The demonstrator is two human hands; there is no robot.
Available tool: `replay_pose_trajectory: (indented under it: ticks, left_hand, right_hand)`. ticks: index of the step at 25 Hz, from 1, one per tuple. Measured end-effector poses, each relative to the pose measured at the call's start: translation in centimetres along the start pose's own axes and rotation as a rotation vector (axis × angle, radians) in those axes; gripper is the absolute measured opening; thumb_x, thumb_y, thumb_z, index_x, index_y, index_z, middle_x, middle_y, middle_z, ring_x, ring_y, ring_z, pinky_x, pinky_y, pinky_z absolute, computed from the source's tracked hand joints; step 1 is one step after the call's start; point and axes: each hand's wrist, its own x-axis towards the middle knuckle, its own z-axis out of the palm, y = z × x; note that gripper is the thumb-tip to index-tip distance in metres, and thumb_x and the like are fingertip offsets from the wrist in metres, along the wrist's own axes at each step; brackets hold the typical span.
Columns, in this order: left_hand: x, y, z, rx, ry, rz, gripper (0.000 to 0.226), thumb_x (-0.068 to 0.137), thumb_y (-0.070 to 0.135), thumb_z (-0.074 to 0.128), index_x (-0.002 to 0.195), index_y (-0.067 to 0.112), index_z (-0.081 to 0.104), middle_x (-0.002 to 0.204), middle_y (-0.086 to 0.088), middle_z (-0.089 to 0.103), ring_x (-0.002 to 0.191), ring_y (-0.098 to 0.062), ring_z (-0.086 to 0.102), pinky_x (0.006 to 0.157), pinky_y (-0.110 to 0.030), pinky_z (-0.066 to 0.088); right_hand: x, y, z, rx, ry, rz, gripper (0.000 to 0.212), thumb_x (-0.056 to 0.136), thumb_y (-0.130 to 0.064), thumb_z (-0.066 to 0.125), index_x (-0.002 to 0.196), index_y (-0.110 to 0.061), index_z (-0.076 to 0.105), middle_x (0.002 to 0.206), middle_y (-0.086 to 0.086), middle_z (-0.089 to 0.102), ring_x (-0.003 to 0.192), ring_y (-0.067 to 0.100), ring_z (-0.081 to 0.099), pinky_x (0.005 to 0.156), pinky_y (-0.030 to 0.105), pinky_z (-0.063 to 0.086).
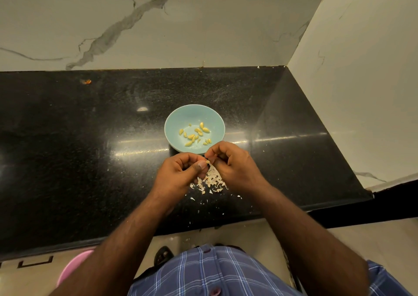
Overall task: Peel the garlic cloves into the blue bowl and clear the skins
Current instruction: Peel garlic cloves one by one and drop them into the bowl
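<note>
Item one, the marble wall [203,24], pale with grey veins, which I see running behind and down the right side of the work area. Item two, the black speckled tabletop [79,148], glossy, carrying everything below. Item three, a checked blue shirt [203,273] at the bottom edge of my view, with a pink tub [72,266] on the floor to its left. Item four, the left hand [178,173], its grip narrow, thumb and curled fingers pinching a small garlic clove [207,161] at the fingertips. Item five, the right hand [233,162], its grip likewise narrow, fingertips meeting the same clove from the other side; both hands hover just on the near side of the bowl. Item six, the blue bowl [181,116], upright at the tabletop's centre, holding a scatter of peeled cloves [194,133], yellowish, lying loose on its floor. Item seven, the skins [210,182], a pale papery heap on the tabletop directly under the hands, with stray flakes spread toward the near edge. Item eight, a small orange mark [86,81] far left near the wall.
</note>
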Motion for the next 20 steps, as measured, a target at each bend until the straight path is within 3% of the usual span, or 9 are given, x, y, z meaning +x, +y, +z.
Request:
replay_pose_trajectory:
  ticks: [2,5,8,12,16,20]
  left_hand:
    - [0.0,-0.2,0.0,-0.064,0.011,-0.039,0.013,0.098,0.009,0.062,0.091,0.005,0.073,0.073,-0.006,0.071,0.067,-0.015,0.062,0.061,-0.027,0.048]
    - [0.1,-0.3,0.2,-0.144,-0.003,-0.105,0.016,0.097,0.012,0.062,0.088,0.004,0.073,0.073,-0.007,0.070,0.066,-0.012,0.061,0.060,-0.025,0.046]
    - [0.2,-0.4,0.3,-0.122,0.004,-0.149,0.023,0.094,0.026,0.067,0.088,0.004,0.072,0.074,-0.007,0.070,0.066,-0.014,0.060,0.061,-0.027,0.045]
    - [0.2,-0.5,-0.3,-0.105,0.051,-0.127,0.027,0.081,0.037,0.075,0.093,0.013,0.075,0.082,-0.008,0.073,0.074,-0.021,0.061,0.063,-0.031,0.045]
    - [0.2,-0.1,-0.3,-0.153,0.032,-0.092,0.023,0.080,0.030,0.078,0.097,0.014,0.078,0.091,-0.016,0.074,0.076,-0.019,0.063,0.064,-0.028,0.046]
    - [0.2,0.1,0.0,-0.201,0.048,-0.080,0.027,0.076,0.026,0.079,0.097,0.009,0.077,0.087,-0.012,0.075,0.075,-0.015,0.065,0.062,-0.026,0.047]
  right_hand:
    - [-0.1,0.1,-0.5,0.101,-0.021,0.027,0.020,0.095,-0.005,0.065,0.106,-0.019,0.075,0.101,-0.004,0.074,0.098,0.009,0.070,0.090,0.035,0.059]
    - [-0.5,-0.1,-0.1,0.295,-0.053,0.051,0.019,0.091,-0.003,0.071,0.108,-0.010,0.077,0.104,0.003,0.077,0.105,0.015,0.072,0.097,0.037,0.057]
    - [-0.7,-0.5,0.2,0.485,0.036,0.121,0.011,0.087,-0.002,0.075,0.097,-0.007,0.076,0.096,0.010,0.078,0.094,0.021,0.075,0.088,0.036,0.060]
    - [-0.7,-0.5,-0.4,0.389,0.076,0.079,0.005,0.087,0.002,0.074,0.091,-0.002,0.073,0.075,-0.001,0.072,0.070,0.004,0.067,0.067,0.020,0.054]
    - [-0.8,-0.8,-0.1,0.289,0.064,0.063,0.013,0.089,0.000,0.071,0.087,-0.012,0.075,0.070,-0.013,0.069,0.068,0.001,0.065,0.065,0.017,0.051]
    - [-0.8,-1.1,-0.3,0.319,0.028,0.113,0.009,0.090,-0.003,0.073,0.097,-0.008,0.077,0.083,-0.002,0.076,0.079,0.006,0.071,0.072,0.021,0.055]
